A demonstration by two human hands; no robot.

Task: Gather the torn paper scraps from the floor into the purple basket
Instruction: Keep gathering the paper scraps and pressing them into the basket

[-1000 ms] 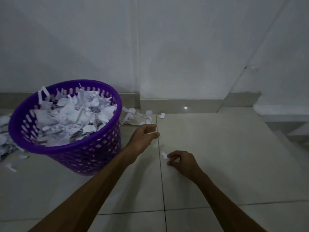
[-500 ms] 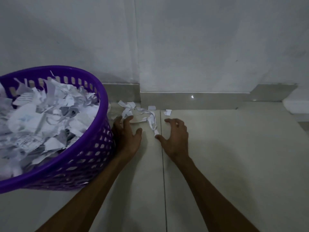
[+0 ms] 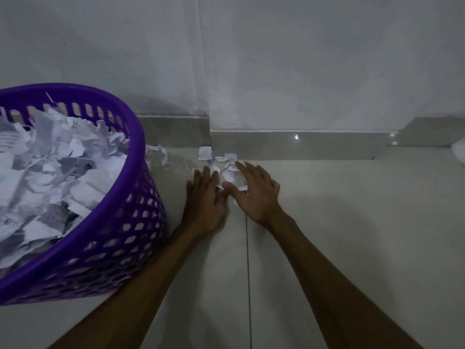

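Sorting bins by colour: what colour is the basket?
Purple, with a lattice of holes; clear in the head view.

— What colours do we see here?
— We see a bright purple basket [image 3: 120,222] at the left, its wall a lattice of small open holes, with a row of upright slots under the rim.
— And inside it?
— We see white paper scraps [image 3: 55,172], some shaded grey. More white scraps on the floor [image 3: 221,167] lie at the far side, by the wall.
— The surroundings?
— We see a pale beige tiled floor [image 3: 352,222] with one dark grout line, a grey-beige skirting [image 3: 302,144] and a whitish-grey wall [image 3: 302,59].
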